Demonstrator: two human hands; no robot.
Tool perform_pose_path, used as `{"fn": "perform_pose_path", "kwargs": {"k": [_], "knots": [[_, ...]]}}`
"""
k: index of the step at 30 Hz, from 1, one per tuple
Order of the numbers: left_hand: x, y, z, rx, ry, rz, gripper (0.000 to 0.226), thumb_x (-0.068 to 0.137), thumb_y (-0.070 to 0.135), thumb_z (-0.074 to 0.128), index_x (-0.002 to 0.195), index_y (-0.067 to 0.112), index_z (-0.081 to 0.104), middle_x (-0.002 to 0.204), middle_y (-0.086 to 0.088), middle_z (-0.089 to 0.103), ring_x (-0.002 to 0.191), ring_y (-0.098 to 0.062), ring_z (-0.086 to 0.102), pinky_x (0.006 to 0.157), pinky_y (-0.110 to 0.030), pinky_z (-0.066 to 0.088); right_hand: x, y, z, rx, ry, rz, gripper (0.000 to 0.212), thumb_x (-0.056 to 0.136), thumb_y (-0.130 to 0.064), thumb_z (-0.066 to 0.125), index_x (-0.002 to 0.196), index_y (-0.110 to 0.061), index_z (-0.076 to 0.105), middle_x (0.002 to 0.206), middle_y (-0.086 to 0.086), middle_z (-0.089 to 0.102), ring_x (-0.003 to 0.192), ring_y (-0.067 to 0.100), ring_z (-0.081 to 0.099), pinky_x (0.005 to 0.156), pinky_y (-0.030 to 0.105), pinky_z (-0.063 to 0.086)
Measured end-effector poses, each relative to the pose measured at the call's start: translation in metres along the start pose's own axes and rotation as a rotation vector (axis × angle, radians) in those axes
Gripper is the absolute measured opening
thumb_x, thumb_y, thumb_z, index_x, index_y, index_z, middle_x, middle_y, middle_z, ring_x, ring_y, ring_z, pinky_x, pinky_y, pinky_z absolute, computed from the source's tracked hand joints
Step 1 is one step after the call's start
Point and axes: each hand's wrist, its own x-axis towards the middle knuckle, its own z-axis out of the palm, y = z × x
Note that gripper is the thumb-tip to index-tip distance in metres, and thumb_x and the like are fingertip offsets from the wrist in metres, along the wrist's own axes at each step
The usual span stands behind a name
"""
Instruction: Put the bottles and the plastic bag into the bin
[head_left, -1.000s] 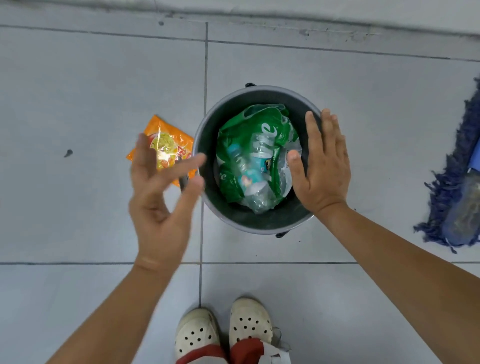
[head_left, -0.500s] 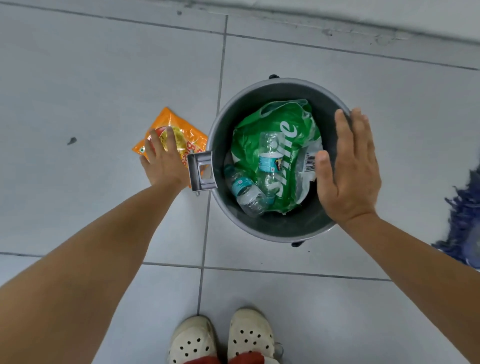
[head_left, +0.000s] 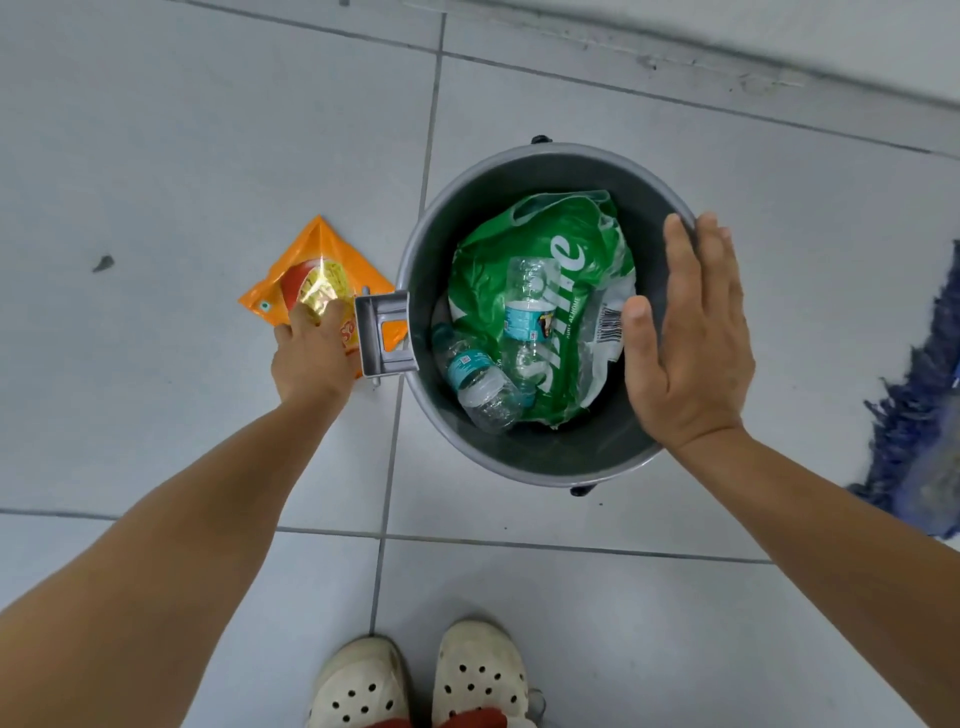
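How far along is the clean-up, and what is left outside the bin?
Done: two clear bottles and a green plastic bag lie inside the bin. In hand: the left hand is down on the orange wrapper on the floor, though its grip is hidden; the right hand lies flat and open over the bin's rim. Left: getting that wrapper into the bin.

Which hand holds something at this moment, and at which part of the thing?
The left hand is on the orange snack packet at its near end; a closed grip cannot be confirmed. The right hand, open and flat, holds nothing.

Left hand (head_left: 311, 358) fingertips hidden on orange packet (head_left: 311, 270), mop (head_left: 919, 415) blurred, cut off right
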Motion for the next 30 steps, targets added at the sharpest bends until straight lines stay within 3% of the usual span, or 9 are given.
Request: {"fn": "perform_pose_path", "kwargs": {"k": [6, 11, 13, 15, 18, 21, 24, 27, 30], "knots": [[-0.004, -0.025, 0.000, -0.028, 0.022, 0.030, 0.030, 0.090, 0.022, 0.054, 0.119, 0.016, 0.053, 0.121, -0.017, 0.054, 0.106, -0.041, 0.055, 0.081, -0.049, 0.049, 0.001, -0.001, 0.000, -0.002, -0.016, 0.014, 0.084, 0.088, -0.069, 0.006, 0.149, -0.014, 0.022, 0.159, 0.014, 0.018, 0.148, 0.029, 0.012, 0.118, 0.051, 0.021], [-0.017, -0.018, -0.049, -0.370, 0.200, -0.139, 0.033, 0.087, 0.030, 0.058, 0.114, 0.012, 0.059, 0.112, -0.023, 0.058, 0.105, -0.041, 0.056, 0.082, -0.037, 0.042, 0.000, -0.002, -0.003, 0.005, -0.027, 0.029, 0.076, 0.091, -0.061, 0.016, 0.149, -0.012, 0.022, 0.159, 0.015, 0.018, 0.147, 0.030, 0.013, 0.117, 0.052, 0.021], [-0.032, -0.007, -0.082, -0.454, 0.285, -0.048, 0.037, 0.087, 0.034, 0.059, 0.117, 0.013, 0.058, 0.110, -0.020, 0.060, 0.102, -0.036, 0.057, 0.079, -0.028, 0.038, 0.000, -0.002, -0.004, 0.019, -0.035, 0.032, 0.075, 0.091, -0.060, 0.017, 0.149, -0.013, 0.022, 0.159, 0.015, 0.019, 0.147, 0.030, 0.013, 0.118, 0.051, 0.020], [-0.050, 0.010, -0.120, -0.417, 0.350, 0.158, 0.037, 0.088, 0.034, 0.061, 0.117, 0.012, 0.058, 0.108, -0.018, 0.060, 0.095, -0.031, 0.058, 0.076, -0.023, 0.035, 0.000, -0.001, -0.004, 0.043, -0.041, 0.031, 0.075, 0.090, -0.058, 0.018, 0.149, -0.012, 0.021, 0.158, 0.015, 0.019, 0.147, 0.030, 0.013, 0.118, 0.051, 0.019], [-0.073, 0.041, -0.165, -0.240, 0.417, 0.543, 0.036, 0.087, 0.037, 0.064, 0.113, 0.012, 0.060, 0.110, -0.015, 0.063, 0.091, -0.031, 0.060, 0.073, -0.033, 0.045, 0.000, -0.001, -0.006, 0.094, -0.033, 0.030, 0.074, 0.090, -0.054, 0.020, 0.149, -0.010, 0.022, 0.158, 0.015, 0.021, 0.147, 0.030, 0.015, 0.118, 0.051, 0.020], [-0.076, 0.069, -0.172, -0.044, 0.315, 0.799, 0.038, 0.087, 0.044, 0.060, 0.114, 0.018, 0.061, 0.116, -0.010, 0.065, 0.096, -0.034, 0.063, 0.080, -0.044, 0.048, 0.000, -0.001, -0.006, 0.161, -0.018, 0.038, 0.074, 0.091, -0.055, 0.018, 0.149, -0.008, 0.022, 0.157, 0.015, 0.022, 0.147, 0.029, 0.017, 0.117, 0.051, 0.022], [-0.078, 0.094, -0.151, 0.181, 0.110, 0.925, 0.049, 0.081, 0.052, 0.059, 0.121, 0.023, 0.059, 0.128, -0.010, 0.060, 0.106, -0.036, 0.061, 0.090, -0.048, 0.045, 0.000, 0.002, -0.006, 0.227, -0.017, 0.043, 0.085, 0.089, -0.067, 0.006, 0.149, -0.009, 0.021, 0.157, 0.014, 0.024, 0.146, 0.028, 0.019, 0.119, 0.047, 0.021], [-0.086, 0.111, -0.137, 0.324, -0.095, 0.919, 0.070, 0.078, 0.063, 0.056, 0.138, 0.028, 0.042, 0.151, -0.007, 0.038, 0.136, -0.032, 0.039, 0.113, -0.055, 0.026, 0.001, 0.002, -0.011, 0.307, -0.045, 0.046, 0.089, 0.087, -0.072, 0.007, 0.149, -0.008, 0.019, 0.157, 0.014, 0.024, 0.146, 0.028, 0.019, 0.119, 0.049, 0.019], [-0.090, 0.112, -0.136, 0.336, -0.059, 0.849, 0.083, 0.078, 0.070, 0.047, 0.146, 0.026, 0.029, 0.158, -0.007, 0.024, 0.147, -0.029, 0.020, 0.120, -0.055, 0.012, -0.001, 0.004, -0.017, 0.221, -0.090, 0.059, 0.086, 0.088, -0.068, 0.017, 0.150, -0.008, 0.013, 0.159, 0.013, 0.018, 0.148, 0.027, 0.014, 0.119, 0.052, 0.014]]}}
